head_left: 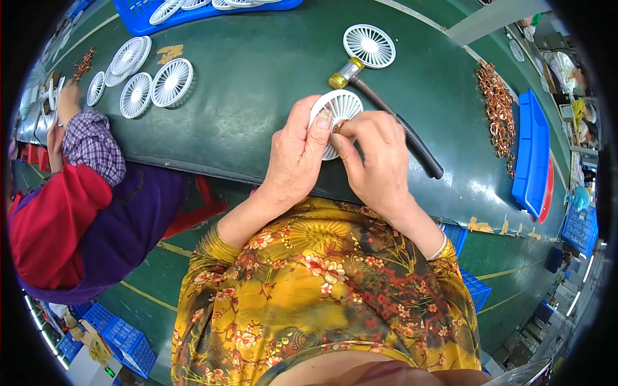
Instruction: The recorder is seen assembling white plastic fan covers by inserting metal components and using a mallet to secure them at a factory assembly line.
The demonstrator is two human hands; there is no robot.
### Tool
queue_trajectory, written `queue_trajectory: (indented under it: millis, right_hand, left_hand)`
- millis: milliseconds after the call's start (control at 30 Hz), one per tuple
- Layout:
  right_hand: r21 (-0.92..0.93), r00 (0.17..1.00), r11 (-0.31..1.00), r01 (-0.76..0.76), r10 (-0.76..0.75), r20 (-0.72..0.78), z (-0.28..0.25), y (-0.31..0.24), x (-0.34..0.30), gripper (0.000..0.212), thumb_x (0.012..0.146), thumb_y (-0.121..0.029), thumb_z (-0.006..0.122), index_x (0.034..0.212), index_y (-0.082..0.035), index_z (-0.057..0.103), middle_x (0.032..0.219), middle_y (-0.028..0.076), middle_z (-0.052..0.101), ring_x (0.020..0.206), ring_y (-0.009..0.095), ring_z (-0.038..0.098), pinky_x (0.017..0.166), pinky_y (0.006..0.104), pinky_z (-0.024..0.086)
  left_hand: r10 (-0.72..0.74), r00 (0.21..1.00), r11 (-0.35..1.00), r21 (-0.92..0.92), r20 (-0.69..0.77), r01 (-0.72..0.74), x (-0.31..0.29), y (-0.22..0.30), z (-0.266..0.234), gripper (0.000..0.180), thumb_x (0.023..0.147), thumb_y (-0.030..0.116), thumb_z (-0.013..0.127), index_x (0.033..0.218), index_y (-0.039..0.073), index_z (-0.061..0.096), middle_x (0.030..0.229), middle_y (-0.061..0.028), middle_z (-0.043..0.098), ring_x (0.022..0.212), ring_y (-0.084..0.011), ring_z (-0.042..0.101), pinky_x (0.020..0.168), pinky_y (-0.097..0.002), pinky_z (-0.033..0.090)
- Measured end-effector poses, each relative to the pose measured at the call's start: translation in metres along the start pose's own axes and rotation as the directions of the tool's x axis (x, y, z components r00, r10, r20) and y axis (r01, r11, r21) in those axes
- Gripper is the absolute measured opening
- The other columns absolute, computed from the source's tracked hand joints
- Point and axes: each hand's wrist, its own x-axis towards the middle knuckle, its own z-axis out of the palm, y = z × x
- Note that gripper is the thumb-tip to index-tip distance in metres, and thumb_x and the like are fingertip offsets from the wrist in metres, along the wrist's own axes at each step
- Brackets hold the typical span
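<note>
My left hand point(291, 154) is closed on the edge of a white slotted round grille point(341, 101), tilted up over the table's near edge. A copper-coloured ring point(339, 125) sits against the grille's middle. My right hand point(380, 161) pinches this ring with thumb and fingertips, which partly cover it. Just beyond my hands lies a mallet point(393, 110) with a yellow-tipped head and a black handle slanting toward the near right. Another white grille point(369, 45) lies flat beside the mallet's head.
Copper rings lie in a long pile point(497, 109) on the right, beside a blue tray point(532, 154). Several white grilles point(172, 82) rest at the left on the green table point(251, 77). A blue basket point(138, 22) of grilles stands at the back. A co-worker point(71, 199) works at far left.
</note>
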Motion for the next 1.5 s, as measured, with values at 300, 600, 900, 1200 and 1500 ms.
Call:
queue_trajectory:
  millis: [300, 600, 900, 1200, 1500]
  right_hand:
    - [0.127, 0.991, 0.983, 0.131, -0.130, -0.018, -0.037, 0.002, -0.007, 0.035, 0.065, -0.022, 0.083, 0.095, -0.011, 0.071, 0.111, 0.005, 0.068, 0.119, 0.035, 0.053, 0.107, 0.0504, 0.030]
    - [0.284, 0.905, 0.937, 0.202, -0.289, 0.311, -0.070, 0.006, -0.002, 0.039, 0.071, -0.036, 0.075, 0.106, -0.020, 0.073, 0.119, -0.001, 0.066, 0.129, 0.036, 0.046, 0.111, 0.0548, 0.021]
    - [0.233, 0.989, 0.971, -0.046, 0.011, 0.148, -0.051, 0.028, -0.022, 0.048, 0.074, -0.019, 0.076, 0.118, -0.004, 0.063, 0.127, 0.016, 0.059, 0.120, 0.035, 0.054, 0.102, 0.0437, 0.040]
    - [-0.175, 0.813, 0.816, -0.551, 0.572, 0.104, -0.061, 0.054, -0.029, 0.023, 0.087, -0.018, 0.064, 0.103, -0.002, 0.063, 0.091, 0.016, 0.063, 0.081, 0.034, 0.061, 0.073, 0.0404, 0.048]
    - [-0.071, 0.978, 0.997, 0.043, -0.027, 0.206, -0.083, 0.019, -0.032, 0.036, 0.094, -0.008, 0.050, 0.129, 0.002, 0.050, 0.091, 0.019, 0.067, 0.068, 0.033, 0.064, 0.061, 0.0390, 0.051]
  left_hand:
    - [-0.136, 0.859, 0.787, -0.473, 0.493, 0.396, 0.001, 0.034, -0.023, 0.045, 0.098, 0.021, 0.053, 0.133, -0.003, 0.040, 0.123, -0.0100, 0.055, 0.112, -0.0147, 0.053, 0.095, -0.0284, 0.045]
    - [-0.188, 0.671, 0.691, -0.389, 0.717, 0.609, -0.011, 0.043, -0.031, 0.058, 0.085, 0.019, 0.073, 0.128, -0.002, 0.039, 0.110, -0.0068, 0.055, 0.101, -0.0104, 0.055, 0.086, -0.0276, 0.048]
    - [0.193, 0.946, 0.937, 0.238, 0.261, -0.257, -0.015, 0.022, -0.015, 0.049, 0.083, 0.003, 0.068, 0.128, 0.004, 0.049, 0.104, -0.0149, 0.064, 0.096, -0.0233, 0.064, 0.085, -0.0311, 0.049]
    - [0.195, 0.947, 0.713, 0.626, 0.257, -0.316, -0.001, -0.019, -0.023, 0.047, 0.072, 0.015, 0.078, 0.116, 0.018, 0.066, 0.144, -0.0292, 0.034, 0.136, -0.0463, 0.029, 0.109, -0.0490, 0.031]
    - [0.125, 0.985, 0.787, 0.592, 0.123, -0.174, 0.012, -0.021, -0.029, 0.097, 0.063, 0.026, 0.085, 0.139, 0.001, 0.030, 0.135, -0.0224, 0.044, 0.127, -0.0407, 0.042, 0.112, -0.0502, 0.028]
